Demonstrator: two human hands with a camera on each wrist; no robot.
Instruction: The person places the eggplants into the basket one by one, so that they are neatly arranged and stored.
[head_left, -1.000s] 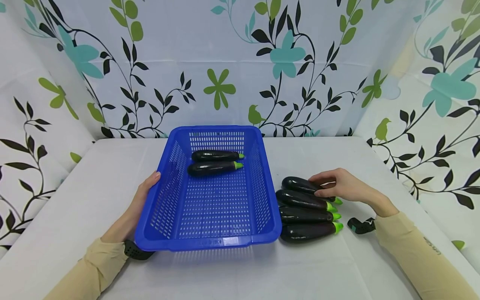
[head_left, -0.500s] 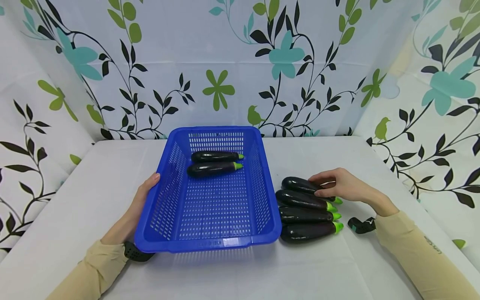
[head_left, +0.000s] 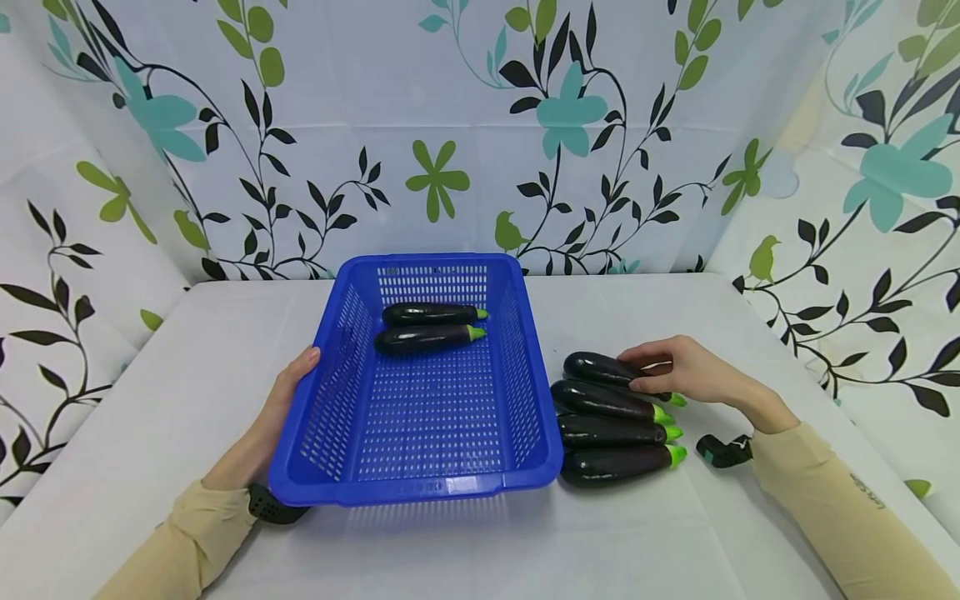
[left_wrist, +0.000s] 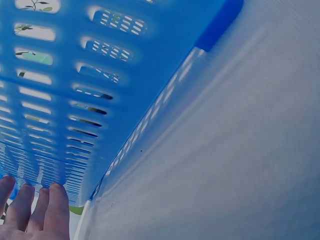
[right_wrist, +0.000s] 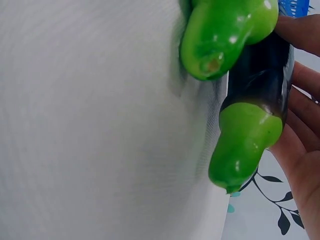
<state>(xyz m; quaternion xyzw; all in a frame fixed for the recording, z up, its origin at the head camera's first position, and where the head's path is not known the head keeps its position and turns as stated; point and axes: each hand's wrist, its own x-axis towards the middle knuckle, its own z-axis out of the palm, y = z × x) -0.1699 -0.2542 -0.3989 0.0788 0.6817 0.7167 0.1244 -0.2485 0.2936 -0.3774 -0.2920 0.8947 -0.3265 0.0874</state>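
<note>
White tabletop [head_left: 622, 550], right hand [head_left: 686, 368] around eggplant [head_left: 596, 367]

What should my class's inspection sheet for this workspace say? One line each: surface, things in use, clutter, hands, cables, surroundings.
Surface: white table, faintly creased.
Things in use: blue perforated basket holding two eggplants, the far one and the near one, both toward its far end; four more lie side by side to its right, green ends pointing right, the nearest eggplant included.
Clutter: nothing seen, apart from a dark object at each wrist, probably the wrist camera.
Hands: left hand touches the basket's left side; right hand grips the farthest loose eggplant.
Cables: nothing seen.
Surroundings: printed backdrop with leaves, flowers and birds.
</note>
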